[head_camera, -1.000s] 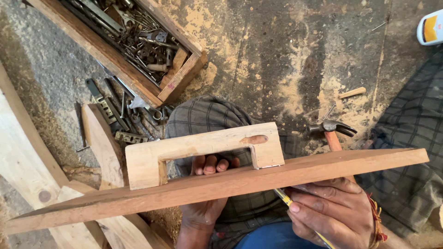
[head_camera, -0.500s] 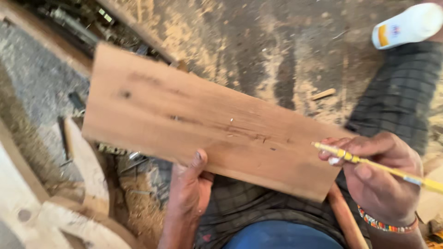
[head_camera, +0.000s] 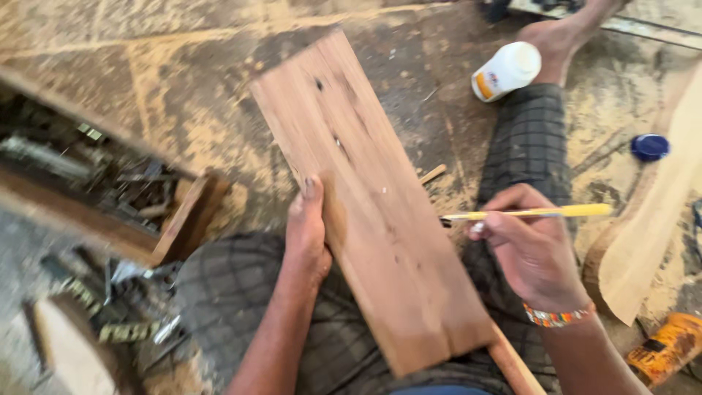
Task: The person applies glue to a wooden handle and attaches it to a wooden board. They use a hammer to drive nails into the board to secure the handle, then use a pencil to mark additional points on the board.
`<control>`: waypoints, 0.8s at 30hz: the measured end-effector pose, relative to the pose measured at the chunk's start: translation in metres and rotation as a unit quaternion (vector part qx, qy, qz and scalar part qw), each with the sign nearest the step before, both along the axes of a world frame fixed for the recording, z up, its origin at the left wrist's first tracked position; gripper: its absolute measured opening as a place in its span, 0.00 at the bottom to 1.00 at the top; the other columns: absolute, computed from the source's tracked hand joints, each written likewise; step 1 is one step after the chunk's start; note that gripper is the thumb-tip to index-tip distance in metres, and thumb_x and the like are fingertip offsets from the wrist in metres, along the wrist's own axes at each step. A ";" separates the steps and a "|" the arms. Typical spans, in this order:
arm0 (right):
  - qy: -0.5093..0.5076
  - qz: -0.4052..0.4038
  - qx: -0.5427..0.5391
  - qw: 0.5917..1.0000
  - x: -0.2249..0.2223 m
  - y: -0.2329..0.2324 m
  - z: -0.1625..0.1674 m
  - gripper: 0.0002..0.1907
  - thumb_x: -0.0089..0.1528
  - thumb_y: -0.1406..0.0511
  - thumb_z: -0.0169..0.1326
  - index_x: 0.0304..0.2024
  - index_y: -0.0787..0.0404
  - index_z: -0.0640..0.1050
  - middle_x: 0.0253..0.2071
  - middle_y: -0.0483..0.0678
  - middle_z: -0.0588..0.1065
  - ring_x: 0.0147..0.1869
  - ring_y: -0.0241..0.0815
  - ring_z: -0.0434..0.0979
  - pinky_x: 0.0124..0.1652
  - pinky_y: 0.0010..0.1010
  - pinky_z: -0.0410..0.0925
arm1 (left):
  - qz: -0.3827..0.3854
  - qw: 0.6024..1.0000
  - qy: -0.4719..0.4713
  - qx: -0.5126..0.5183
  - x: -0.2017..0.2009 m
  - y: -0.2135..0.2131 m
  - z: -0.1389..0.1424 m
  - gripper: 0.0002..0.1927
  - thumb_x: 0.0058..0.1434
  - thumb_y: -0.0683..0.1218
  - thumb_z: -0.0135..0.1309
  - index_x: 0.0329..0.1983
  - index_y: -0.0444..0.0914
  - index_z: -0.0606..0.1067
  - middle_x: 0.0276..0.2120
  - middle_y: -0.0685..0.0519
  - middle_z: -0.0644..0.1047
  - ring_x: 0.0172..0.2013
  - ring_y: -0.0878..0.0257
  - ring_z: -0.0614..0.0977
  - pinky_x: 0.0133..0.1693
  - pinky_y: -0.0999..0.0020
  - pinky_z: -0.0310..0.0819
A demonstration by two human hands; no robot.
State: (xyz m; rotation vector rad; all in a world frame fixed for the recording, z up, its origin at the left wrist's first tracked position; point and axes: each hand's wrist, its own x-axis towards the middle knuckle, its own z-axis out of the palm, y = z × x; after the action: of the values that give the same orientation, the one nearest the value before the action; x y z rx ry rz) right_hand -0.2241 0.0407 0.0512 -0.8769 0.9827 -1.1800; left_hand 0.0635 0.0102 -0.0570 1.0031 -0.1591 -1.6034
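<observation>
A long, flat, reddish-brown wooden board [head_camera: 373, 212] with a few dark knots lies slanted across the person's lap, its far end out over the sawdust-covered floor [head_camera: 219, 88] and its near end low between the knees. The left hand [head_camera: 307, 238] is clamped on the board's left long edge, thumb on the top face and fingers hidden beneath. The right hand [head_camera: 530, 252], just beside the board's right long edge, is closed around a thin yellow pencil [head_camera: 526, 213] that lies nearly level, its tip just reaching that edge. A beaded bracelet [head_camera: 557, 316] rings the right wrist.

Under the board, the legs are covered in dark checked cloth [head_camera: 523, 139]. A round wooden handle [head_camera: 515, 366] juts out from below the board's near right corner. A small wood offcut [head_camera: 432, 174] lies on the floor beside the board's right edge.

Farther out, a white plastic bottle with an orange label [head_camera: 506, 71] lies on the floor by the bare foot [head_camera: 559, 36], and a blue round cap [head_camera: 649, 147] lies near a pale curved piece of wood [head_camera: 651, 227] at the right. A yellow power tool [head_camera: 669, 347] shows at the lower right. To the left stands an open wooden box of metal tools [head_camera: 110, 183], blurred.
</observation>
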 end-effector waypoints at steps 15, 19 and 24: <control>0.044 -0.019 0.153 0.987 0.038 -0.109 -0.071 0.08 0.63 0.69 0.56 0.44 0.67 0.80 0.37 0.50 0.80 0.39 0.40 0.81 0.43 0.31 0.75 | -0.099 0.986 -0.103 0.084 -0.015 -0.002 -0.035 0.27 0.67 0.59 0.49 0.59 0.34 0.71 0.47 0.50 0.79 0.44 0.63 0.80 0.46 0.63 0.78; 0.065 -0.063 0.105 0.990 0.046 -0.113 -0.089 0.05 0.63 0.66 0.58 0.38 0.62 0.79 0.31 0.48 0.77 0.33 0.38 0.76 0.34 0.31 0.70 | -0.147 0.966 -0.172 0.129 -0.005 -0.016 -0.004 0.26 0.67 0.59 0.47 0.58 0.36 0.73 0.47 0.50 0.79 0.43 0.62 0.79 0.45 0.63 0.77; -0.007 -0.062 0.239 0.969 0.042 -0.113 -0.086 0.07 0.63 0.64 0.61 0.42 0.59 0.80 0.35 0.43 0.78 0.38 0.34 0.78 0.42 0.28 0.73 | -0.167 0.961 -0.175 0.134 -0.042 -0.044 0.017 0.25 0.67 0.58 0.47 0.58 0.37 0.73 0.47 0.50 0.79 0.43 0.61 0.79 0.45 0.62 0.77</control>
State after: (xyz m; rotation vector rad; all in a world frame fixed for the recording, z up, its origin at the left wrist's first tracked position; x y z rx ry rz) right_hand -0.1822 -0.0726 -0.0343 -0.4266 1.2569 -0.9871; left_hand 0.0214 -0.0342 -0.0401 1.5343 -0.3781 -1.7686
